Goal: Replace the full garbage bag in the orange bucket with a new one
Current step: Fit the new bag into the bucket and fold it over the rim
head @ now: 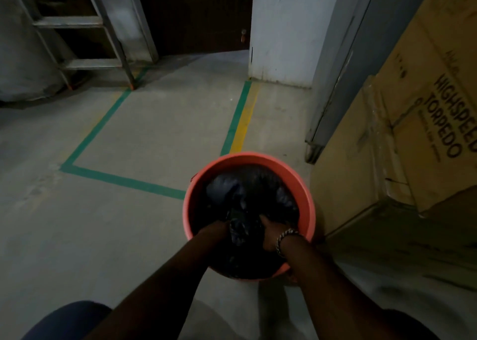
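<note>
One bucket (247, 157) stands on the floor (142, 133) right in front of you, just beside the lower of two cardboard boxes (356, 159) on your right. One black bag (258, 184) sits inside it, bulging up close to the rim and gathered into a bunched neck at the middle. Both your hands are down in the bucket. Your left hand (215, 230) grips that bunched neck from the left, and your right hand (271, 232) closes on it from the right with the thumb laid up against the plastic; the fingers themselves are lost in the dim light. One bracelet (282, 239) circles your right wrist. Green tape lines (121, 181) mark the floor, with one yellow strip (244, 122) alongside the right-hand one. One ladder (77, 24) stands at the far left, two rungs showing, and one dark door (193, 11) lies beyond.
</note>
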The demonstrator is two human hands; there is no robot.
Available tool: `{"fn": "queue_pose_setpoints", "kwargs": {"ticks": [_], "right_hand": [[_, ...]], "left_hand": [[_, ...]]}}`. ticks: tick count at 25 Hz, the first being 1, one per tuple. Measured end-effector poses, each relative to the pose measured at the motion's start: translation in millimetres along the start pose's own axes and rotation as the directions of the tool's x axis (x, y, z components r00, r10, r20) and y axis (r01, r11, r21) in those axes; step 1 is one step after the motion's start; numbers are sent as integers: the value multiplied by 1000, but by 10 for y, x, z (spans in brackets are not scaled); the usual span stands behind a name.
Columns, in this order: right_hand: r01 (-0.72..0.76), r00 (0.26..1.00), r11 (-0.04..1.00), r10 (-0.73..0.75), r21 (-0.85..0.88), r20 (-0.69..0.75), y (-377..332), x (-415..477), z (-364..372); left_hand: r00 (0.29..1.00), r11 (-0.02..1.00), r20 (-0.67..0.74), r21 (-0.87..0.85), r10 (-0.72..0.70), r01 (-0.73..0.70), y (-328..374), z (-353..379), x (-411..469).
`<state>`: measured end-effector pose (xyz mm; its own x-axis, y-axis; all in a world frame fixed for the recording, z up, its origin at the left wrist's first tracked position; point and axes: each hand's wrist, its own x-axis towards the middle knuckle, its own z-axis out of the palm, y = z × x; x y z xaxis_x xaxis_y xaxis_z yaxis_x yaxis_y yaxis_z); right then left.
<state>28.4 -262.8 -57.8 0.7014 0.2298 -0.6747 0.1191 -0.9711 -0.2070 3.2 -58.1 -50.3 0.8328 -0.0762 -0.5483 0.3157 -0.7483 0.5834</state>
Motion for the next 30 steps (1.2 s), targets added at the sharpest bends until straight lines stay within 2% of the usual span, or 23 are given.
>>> {"fn": "queue_pose_setpoints", "kwargs": {"ticks": [1, 2, 4, 6, 8, 10, 13, 15, 17, 19, 23, 26, 28, 30], "right_hand": [[30, 997, 999, -27, -35, 73, -29, 19, 18], [46, 988, 997, -36, -59, 149, -58, 38, 29], [56, 978, 997, -43, -58, 206, -66, 53, 41], [89, 990, 996, -86, -27, 115, -46, -4, -26], [100, 995, 985, -95, 138, -41, 4, -153, -169], [85, 981, 960, -34, 267, -190, 78, -341, -415], [20, 939, 949, 90, 314, -333, 268, -519, -758], [-11, 905, 925, 170, 379, -391, 419, -593, -897], [-55, 866, 880, 277, 471, -417, 572, -629, -958], [-71, 835, 831, 352, 551, -423, 694, -655, -970], [-127, 893, 833, 332, 538, -303, 779, -622, -935], [-138, 885, 829, 350, 543, -308, 733, -547, -929], [-135, 870, 849, 348, 511, -349, 710, -486, -950], [-127, 881, 887, 306, 443, -359, 705, -421, -998]], "left_hand": [[998, 973, -36, -229, -48, 39, -21, 101, -86], [994, 901, -17, -425, -105, 88, -53, 186, -162], [991, 832, 11, -542, -132, 117, -124, 157, -259], [994, 876, -35, -477, -107, 78, -94, 23, -241], [999, 936, -47, -351, -22, 4, 89, -155, -217], [999, 982, -26, -187, -27, 22, 246, -346, -79], [976, 966, -216, -247, 19, -74, 300, -734, -65], [962, 984, -273, -164, 21, -68, 258, -890, -115], [957, 999, -289, -43, 6, -19, 238, -990, -163], [935, 999, -356, -37, -12, -2, 176, -1068, -171], [954, 988, -288, -151, -82, 40, -67, -1175, -250], [953, 929, -297, -366, -60, -56, -147, -1141, -284], [925, 928, -378, -355, -32, -113, -196, -1159, -208], [905, 957, -425, -259, 9, -132, -223, -1221, -130]]}}
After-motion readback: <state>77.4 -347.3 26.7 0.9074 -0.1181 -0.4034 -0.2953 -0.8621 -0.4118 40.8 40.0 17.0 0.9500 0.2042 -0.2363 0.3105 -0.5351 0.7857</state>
